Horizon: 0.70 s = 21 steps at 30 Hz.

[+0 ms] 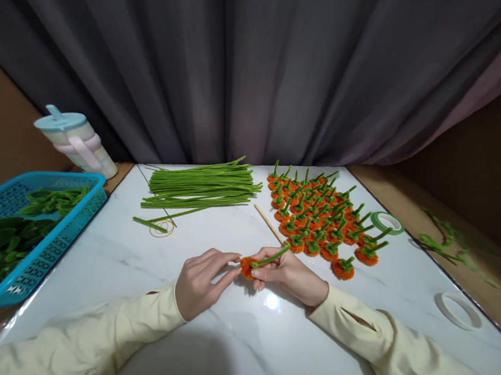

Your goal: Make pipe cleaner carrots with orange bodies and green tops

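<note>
My right hand [286,273] is closed round an orange pipe-cleaner flower with a green stem [258,263], held just above the white marble table [119,261]. My left hand [200,279] reaches in from the left, its fingertips pinching the flower's orange head. A thin wooden stick [268,222] lies just behind my right hand. Several finished orange flowers with green stems [320,216] lie in rows to the right. A bundle of green pipe cleaners [201,187] lies at the back.
A blue plastic basket [59,237] of green leaves stands at the left edge, with a lidded pitcher [75,140] behind it. A green tape roll [387,222], a white tape ring [458,310], a rubber band [161,228] and green scraps [439,239] lie around. A grey curtain hangs behind.
</note>
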Each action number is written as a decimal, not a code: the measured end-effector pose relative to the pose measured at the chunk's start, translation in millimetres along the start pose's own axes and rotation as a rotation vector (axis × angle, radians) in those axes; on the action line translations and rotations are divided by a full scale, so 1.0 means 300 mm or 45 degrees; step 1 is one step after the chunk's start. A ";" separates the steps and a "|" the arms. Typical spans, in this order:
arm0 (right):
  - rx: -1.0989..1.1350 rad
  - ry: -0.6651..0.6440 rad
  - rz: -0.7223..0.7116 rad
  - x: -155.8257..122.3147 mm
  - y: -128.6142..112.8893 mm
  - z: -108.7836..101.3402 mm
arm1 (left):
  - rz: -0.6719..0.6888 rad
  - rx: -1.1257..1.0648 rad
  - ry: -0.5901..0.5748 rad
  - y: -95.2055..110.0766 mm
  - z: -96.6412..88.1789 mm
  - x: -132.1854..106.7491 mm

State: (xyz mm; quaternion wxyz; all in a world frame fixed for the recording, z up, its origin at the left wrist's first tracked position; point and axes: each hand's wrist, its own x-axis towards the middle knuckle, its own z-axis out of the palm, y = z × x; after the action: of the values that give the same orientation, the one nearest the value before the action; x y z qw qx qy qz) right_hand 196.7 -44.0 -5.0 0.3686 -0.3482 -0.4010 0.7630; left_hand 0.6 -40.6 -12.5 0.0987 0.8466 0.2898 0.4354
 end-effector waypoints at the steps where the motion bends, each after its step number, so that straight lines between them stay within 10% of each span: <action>1: 0.001 0.002 -0.001 0.000 0.001 0.000 | 0.003 0.005 0.000 -0.001 0.000 0.000; 21: -0.005 -0.037 -0.035 0.002 0.004 -0.001 | 0.111 -0.085 -0.096 0.005 0.003 0.002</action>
State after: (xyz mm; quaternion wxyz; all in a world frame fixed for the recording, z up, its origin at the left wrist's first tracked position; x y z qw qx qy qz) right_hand 196.3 -43.8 -6.4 0.3726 -0.3322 -0.4127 0.7619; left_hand 2.3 -41.3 -12.1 0.1185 0.8706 0.2341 0.4163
